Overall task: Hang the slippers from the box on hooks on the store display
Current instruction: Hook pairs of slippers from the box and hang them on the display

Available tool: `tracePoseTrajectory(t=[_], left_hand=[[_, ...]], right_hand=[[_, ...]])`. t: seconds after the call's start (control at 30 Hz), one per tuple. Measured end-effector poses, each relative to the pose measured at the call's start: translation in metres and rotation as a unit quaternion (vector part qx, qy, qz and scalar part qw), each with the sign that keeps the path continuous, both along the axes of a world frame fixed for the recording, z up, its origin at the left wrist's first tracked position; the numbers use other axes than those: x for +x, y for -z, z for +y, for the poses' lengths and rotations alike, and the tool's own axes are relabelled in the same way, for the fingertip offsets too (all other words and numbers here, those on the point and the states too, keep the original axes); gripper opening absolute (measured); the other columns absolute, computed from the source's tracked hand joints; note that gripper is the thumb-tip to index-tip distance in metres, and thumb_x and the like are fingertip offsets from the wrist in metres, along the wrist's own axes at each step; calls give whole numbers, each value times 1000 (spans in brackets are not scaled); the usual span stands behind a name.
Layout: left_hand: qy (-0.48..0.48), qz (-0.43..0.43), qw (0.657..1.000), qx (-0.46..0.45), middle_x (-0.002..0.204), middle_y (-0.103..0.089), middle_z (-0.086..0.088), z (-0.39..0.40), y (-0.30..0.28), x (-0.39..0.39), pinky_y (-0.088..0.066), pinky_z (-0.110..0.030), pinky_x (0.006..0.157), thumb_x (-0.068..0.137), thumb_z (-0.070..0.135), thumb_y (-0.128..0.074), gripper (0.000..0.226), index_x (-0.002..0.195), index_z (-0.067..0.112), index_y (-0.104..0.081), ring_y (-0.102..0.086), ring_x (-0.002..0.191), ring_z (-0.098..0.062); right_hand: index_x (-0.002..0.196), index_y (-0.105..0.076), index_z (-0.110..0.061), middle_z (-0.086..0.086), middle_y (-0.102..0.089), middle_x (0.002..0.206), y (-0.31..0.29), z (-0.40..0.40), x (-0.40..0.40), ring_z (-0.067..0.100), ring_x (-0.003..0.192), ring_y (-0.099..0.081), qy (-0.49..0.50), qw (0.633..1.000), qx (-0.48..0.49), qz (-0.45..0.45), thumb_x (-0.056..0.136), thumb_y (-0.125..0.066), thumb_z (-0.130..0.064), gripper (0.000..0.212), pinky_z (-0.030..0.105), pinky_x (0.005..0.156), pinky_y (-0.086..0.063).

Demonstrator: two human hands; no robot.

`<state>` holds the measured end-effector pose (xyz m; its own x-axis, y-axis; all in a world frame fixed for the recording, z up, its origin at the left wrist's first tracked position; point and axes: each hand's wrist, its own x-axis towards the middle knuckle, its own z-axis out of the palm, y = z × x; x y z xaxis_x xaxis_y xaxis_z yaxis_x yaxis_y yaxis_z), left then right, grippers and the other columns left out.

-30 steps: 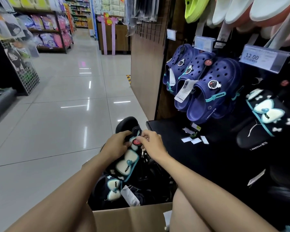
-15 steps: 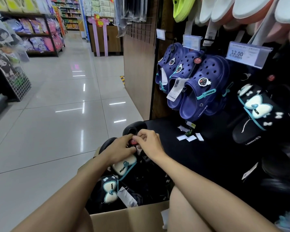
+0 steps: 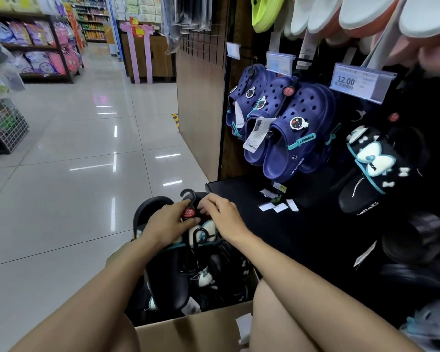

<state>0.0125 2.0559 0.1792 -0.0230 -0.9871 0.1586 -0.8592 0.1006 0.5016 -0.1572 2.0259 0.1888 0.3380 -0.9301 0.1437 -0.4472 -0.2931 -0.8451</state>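
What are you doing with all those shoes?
A person is stocking a store display. Both hands, the left hand and the right hand, hold a pair of black slippers by its hanger hook, just above the cardboard box, which holds more of them. Blue clogs and one matching black slipper already hang on the display. This pair is not hung yet.

Box [image 3: 203, 331]: plain brown cardboard.
Slippers in the box [image 3: 168, 280]: black, trimmed in teal – a white bow is seen on the strap.
Hanger hook [image 3: 189, 196]: black, with a red round tag [image 3: 189, 212].
Hung clogs [image 3: 297, 133]: navy blue, dotted with holes, teal straps, white paper labels.
Hung slide [image 3: 374, 168]: black with white bows and teal edging.
Upper slippers [image 3: 361, 11]: white and pink – one lime green [image 3: 264, 11].
Floor [image 3: 74, 174]: glossy pale grey tiles.
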Motion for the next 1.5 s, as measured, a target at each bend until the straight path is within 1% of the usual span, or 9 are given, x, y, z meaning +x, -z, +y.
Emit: tracePoseTrajectory(t=[0.1,0.2,0.37,0.53,0.83,1.03,1.2,1.4,1.5], left_hand=[[-6,-25,1000,4,90,-66,4,4,-3,-1,-35,-32,63,89,54,-61,40,115,23,-59,-65,90,-22],[-11,-88,996,-2,89,-65,4,7,-10,-5,-44,-34,65,89,59,-57,38,107,26,-56,-63,87,-22],[-25,-103,994,-38,96,-64,3,10,-17,-6,-47,-35,67,91,56,-55,31,104,28,-48,-63,88,-26],[-50,-49,992,-108,119,-46,4,10,-20,1,-54,-46,74,89,56,-58,43,119,26,-51,-63,86,-33],[-53,-4,997,-62,108,-55,-5,9,-24,-5,-49,-41,87,93,41,-62,50,139,24,-50,-58,99,-28],[-31,-5,998,-46,101,-53,-3,8,-24,-11,-50,-44,84,91,42,-64,44,128,22,-56,-59,94,-27],[-53,-89,992,-73,105,-61,1,9,-24,-10,-50,-40,77,93,57,-53,48,126,24,-52,-63,93,-30],[-70,-7,991,-118,92,-57,5,11,-26,-7,-41,-38,66,96,47,-54,26,95,26,-39,-56,82,-28],[-84,18,987,-134,84,-55,5,10,-25,-6,-33,-35,62,96,40,-57,24,91,25,-38,-52,81,-26]], right_hand=[[111,-65,-24,-2,-65,114,7,-3,-7,18,107,-59,-53,986,-19,160,98,-52,-27,19,40,91,-48],[113,-66,-23,-1,-63,113,7,-4,-9,22,110,-57,-64,976,-30,208,97,-58,-30,19,39,89,-47],[94,-68,-28,-10,-54,88,5,-2,-9,18,96,-55,-12,982,-37,182,93,-62,-34,9,35,81,-45],[85,-63,-31,2,-59,99,3,-5,-13,21,94,-55,73,988,-33,132,95,-58,-40,14,32,75,-39],[87,-63,-28,1,-59,100,6,-11,-25,22,95,-56,135,979,-33,152,95,-58,-40,15,32,80,-39],[91,-66,-28,0,-57,101,5,-9,-28,23,93,-57,137,976,-37,164,96,-57,-40,16,34,82,-42],[91,-66,-27,-1,-58,101,7,-11,-28,20,90,-56,132,977,-42,164,95,-58,-40,16,31,76,-38],[81,-67,-27,-5,-69,91,10,-16,-29,15,91,-60,105,985,-39,128,92,-63,-38,16,28,69,-38],[79,-68,-27,-6,-70,91,9,-16,-30,14,95,-61,71,990,-38,117,90,-64,-36,14,28,72,-40]])
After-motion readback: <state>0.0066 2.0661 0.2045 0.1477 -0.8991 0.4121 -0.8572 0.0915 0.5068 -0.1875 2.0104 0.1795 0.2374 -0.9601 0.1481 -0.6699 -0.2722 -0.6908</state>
